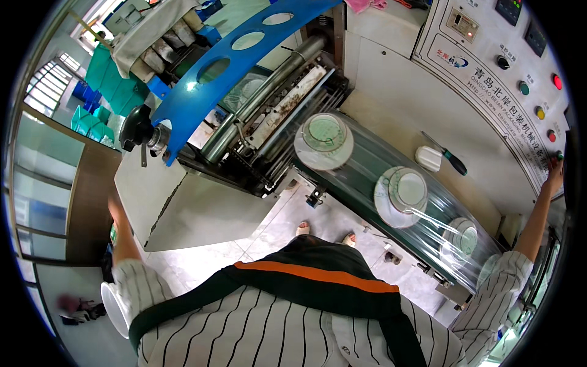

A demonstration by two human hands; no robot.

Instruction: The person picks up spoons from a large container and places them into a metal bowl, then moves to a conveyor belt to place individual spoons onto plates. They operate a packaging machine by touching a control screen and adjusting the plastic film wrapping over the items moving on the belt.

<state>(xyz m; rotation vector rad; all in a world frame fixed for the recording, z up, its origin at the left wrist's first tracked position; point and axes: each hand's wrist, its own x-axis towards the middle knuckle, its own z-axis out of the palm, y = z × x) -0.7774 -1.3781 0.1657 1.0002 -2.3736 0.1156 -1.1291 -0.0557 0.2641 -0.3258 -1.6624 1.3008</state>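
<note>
At the far right my right hand point(555, 174) reaches up to the control panel point(471, 79). Its fingers close around a small dark green knob point(559, 156) at the panel's lower edge. On the far left my left hand point(115, 209) hangs beside the machine's white side panel point(195, 211); its fingers are blurred and partly hidden. Between my arms, stacks of white dishware lie under clear film on a green conveyor belt point(361, 192): a near-left stack point(324, 134), a middle stack point(406, 189) and a right stack point(461, 238). Each has a bowl shape resting on a plate.
A screwdriver point(452, 160) and a white block point(428, 158) lie on the ledge beside the belt. Metal rollers point(263, 98) and a blue perforated guard point(244, 40) with a black knob point(136, 127) stand at the belt's left end. Green crates point(113, 73) are stacked behind.
</note>
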